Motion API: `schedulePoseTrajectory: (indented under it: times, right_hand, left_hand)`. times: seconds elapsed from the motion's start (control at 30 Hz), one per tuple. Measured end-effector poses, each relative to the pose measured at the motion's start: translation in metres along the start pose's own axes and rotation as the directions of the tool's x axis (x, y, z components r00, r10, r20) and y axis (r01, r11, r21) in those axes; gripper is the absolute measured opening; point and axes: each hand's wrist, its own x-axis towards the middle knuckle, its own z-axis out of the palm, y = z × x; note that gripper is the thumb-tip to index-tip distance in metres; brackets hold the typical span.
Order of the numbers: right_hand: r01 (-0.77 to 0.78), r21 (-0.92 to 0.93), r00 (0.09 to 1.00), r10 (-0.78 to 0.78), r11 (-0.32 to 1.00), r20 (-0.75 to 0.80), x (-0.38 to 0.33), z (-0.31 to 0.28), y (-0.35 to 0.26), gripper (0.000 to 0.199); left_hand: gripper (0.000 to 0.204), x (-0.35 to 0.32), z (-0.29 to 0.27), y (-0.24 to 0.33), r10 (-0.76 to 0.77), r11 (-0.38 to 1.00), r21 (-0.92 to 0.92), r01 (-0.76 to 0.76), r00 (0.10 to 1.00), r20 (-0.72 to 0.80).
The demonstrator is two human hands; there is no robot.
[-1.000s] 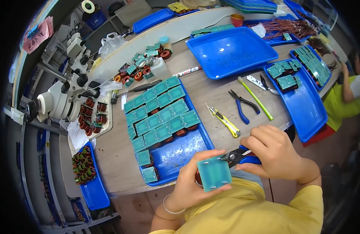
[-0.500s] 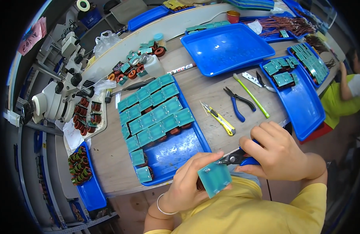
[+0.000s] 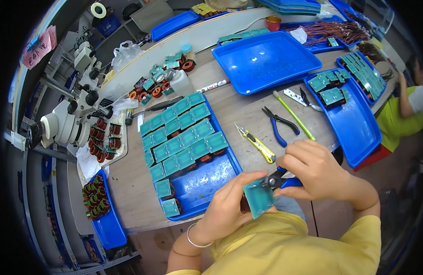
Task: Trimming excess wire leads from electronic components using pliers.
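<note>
My left hand (image 3: 229, 201) holds a small square teal circuit board (image 3: 258, 198) with a copper coil under it, close to my chest. My right hand (image 3: 314, 169) grips blue-handled cutters (image 3: 280, 180) whose tip meets the board's right edge. Just ahead of my left hand lies a blue tray (image 3: 207, 176) with several more teal coil boards (image 3: 181, 137) laid in rows across its far half.
On the wooden bench lie a yellow utility knife (image 3: 257, 144), blue-handled pliers (image 3: 278, 123) and a green stick (image 3: 294, 114). An empty blue tray (image 3: 262, 59) sits farther back, another tray with boards (image 3: 349, 105) at the right. A microscope (image 3: 69, 119) stands left. Another person (image 3: 406, 110) sits far right.
Both hands stay together at the board with the cutters. The board has tilted slightly and the view has shifted a little; the bench items have not moved.
</note>
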Motion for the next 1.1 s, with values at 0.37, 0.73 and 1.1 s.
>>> schedulePoseTrajectory:
  times: [0.37,0.73,1.1]
  right_hand:
    - [-0.015,-0.041,1.0,0.016,0.999,0.019,0.002,-0.002,-0.01,0.037]
    - [0.017,-0.047,1.0,-0.017,0.999,0.005,0.009,0.002,-0.018,0.042]
    - [0.05,-0.021,0.997,-0.049,0.999,0.057,0.013,0.024,-0.002,0.038]
  left_hand:
    - [0.057,-0.003,-0.001,-0.001,-0.022,0.998,-0.061,0.023,1.0,0.02]
    - [0.061,-0.011,-0.007,-0.005,0.035,0.999,0.026,-0.035,0.999,-0.013]
    - [0.056,-0.011,-0.011,-0.015,-0.015,0.995,0.099,0.013,1.0,0.015]
